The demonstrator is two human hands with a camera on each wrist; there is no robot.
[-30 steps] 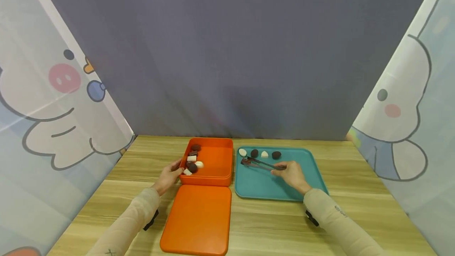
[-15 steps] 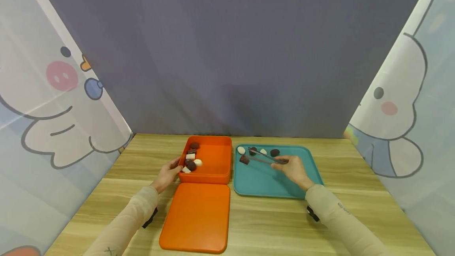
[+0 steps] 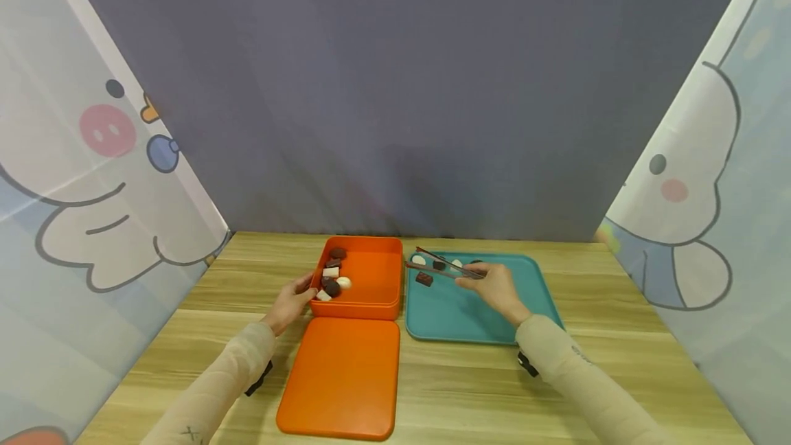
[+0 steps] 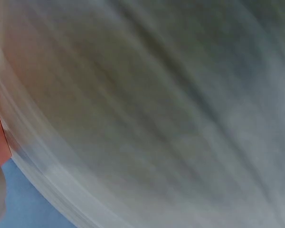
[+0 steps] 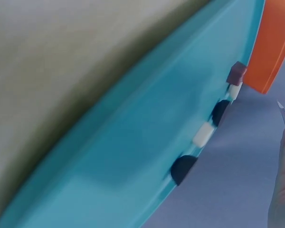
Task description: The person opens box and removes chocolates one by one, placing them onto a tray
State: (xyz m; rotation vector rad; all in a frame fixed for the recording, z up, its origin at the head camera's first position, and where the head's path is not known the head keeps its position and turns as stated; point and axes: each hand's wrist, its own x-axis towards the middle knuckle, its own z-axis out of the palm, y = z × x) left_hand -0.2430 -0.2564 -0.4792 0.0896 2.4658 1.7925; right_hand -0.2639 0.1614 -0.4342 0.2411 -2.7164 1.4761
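A wood-grain bench (image 3: 463, 390) fronts a grey curtain (image 3: 395, 88), with cartoon-printed cloth (image 3: 62, 88) at both sides. Clamped in the right hand's (image 3: 494, 287) grip, dark tongs (image 3: 432, 270) hang above the teal tray (image 3: 469, 318), long axis roughly crosswise, spread tips pointing left toward the orange box (image 3: 355, 310). The left hand's (image 3: 290, 302) grip holds that box's left wall.
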